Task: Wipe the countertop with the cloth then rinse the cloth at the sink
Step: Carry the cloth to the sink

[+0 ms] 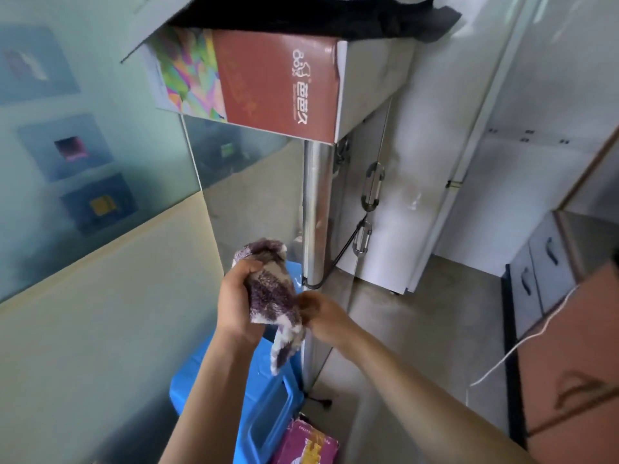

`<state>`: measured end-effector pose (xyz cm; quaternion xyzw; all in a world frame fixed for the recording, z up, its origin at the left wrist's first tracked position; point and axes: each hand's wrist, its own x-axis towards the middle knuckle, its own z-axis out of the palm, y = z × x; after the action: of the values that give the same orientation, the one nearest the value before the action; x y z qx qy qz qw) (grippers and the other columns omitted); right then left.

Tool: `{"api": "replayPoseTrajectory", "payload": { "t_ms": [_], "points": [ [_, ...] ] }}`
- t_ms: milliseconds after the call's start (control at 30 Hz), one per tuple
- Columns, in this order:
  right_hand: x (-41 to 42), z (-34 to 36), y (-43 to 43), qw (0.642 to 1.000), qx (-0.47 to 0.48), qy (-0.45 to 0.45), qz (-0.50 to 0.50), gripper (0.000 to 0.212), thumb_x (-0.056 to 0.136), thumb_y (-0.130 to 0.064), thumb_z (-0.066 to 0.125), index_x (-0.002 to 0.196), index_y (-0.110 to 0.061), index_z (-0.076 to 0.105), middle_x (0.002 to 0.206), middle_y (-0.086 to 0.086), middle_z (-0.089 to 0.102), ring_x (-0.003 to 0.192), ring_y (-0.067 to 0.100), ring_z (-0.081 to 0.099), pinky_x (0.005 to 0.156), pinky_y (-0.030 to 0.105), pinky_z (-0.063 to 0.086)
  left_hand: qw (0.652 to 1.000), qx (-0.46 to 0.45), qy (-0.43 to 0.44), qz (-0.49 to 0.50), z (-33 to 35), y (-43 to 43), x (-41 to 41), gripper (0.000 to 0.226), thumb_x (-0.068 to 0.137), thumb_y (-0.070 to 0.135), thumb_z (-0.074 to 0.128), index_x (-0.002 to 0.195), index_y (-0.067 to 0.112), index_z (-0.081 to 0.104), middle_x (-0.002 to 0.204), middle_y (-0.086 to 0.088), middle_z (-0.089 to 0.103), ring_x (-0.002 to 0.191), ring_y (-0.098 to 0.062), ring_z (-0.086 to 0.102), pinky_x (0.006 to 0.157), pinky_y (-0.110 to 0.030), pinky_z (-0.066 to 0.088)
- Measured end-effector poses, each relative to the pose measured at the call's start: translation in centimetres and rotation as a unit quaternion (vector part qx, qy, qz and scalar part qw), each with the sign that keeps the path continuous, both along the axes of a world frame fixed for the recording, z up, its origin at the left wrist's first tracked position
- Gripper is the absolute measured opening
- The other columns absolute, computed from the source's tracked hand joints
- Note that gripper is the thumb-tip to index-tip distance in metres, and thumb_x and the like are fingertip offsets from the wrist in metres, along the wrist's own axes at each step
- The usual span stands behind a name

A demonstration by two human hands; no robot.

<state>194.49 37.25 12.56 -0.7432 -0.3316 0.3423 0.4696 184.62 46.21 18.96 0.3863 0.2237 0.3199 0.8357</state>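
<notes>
- On the left side of the frame there is a pale wall with frosted glass above it. No worktop and no sink show anywhere in the picture.
- Low in the middle, a blue plastic bin [264,406] sits on the floor, with a pink packet [303,443] just beside it at the bottom edge.
- The left hand [236,298] is in the middle of the frame. Its fingers [246,267] are curled tight around the top part of the cloth.
- The cloth [273,296] is fluffy, purple and white. It is up in the air between the two hands, above the blue bin, and its loose end hangs down.
- The right hand [323,313] is just to the right of the cloth. Its fingers pinch together on the cloth's edge.
- Behind the hands a shiny metal pole [315,209] goes up to a red box [278,85] in the upper middle.
- On the right are a white cabinet [402,182], a grey floor and a brown cardboard box [576,356].
- I think the person is getting the cloth ready, bunching or folding it, so the wiping has not begun.
- Next the person needs a good grip with one hand, then must turn and find the worktop to wipe. The rinse comes after that.
</notes>
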Motion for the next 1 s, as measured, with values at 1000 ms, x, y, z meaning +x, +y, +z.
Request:
{"api": "replayPoseTrajectory", "payload": {
  "t_ms": [1000],
  "points": [
    [36.8, 0.5, -20.6, 0.966, 0.061, 0.082, -0.238, 0.020, 0.084, 0.003, 0.053, 0.087, -0.010, 0.067, 0.082, 0.005, 0.070, 0.060, 0.007, 0.064, 0.053, 0.020, 0.050, 0.993, -0.026, 0.034, -0.113, 0.4, -18.4, 38.0, 0.020, 0.083, 0.010, 0.046, 0.088, 0.002, 0.064, 0.075, -0.014, 0.061, 0.071, -0.028, 0.059, 0.073, -0.038, 0.046]
  ]
}}
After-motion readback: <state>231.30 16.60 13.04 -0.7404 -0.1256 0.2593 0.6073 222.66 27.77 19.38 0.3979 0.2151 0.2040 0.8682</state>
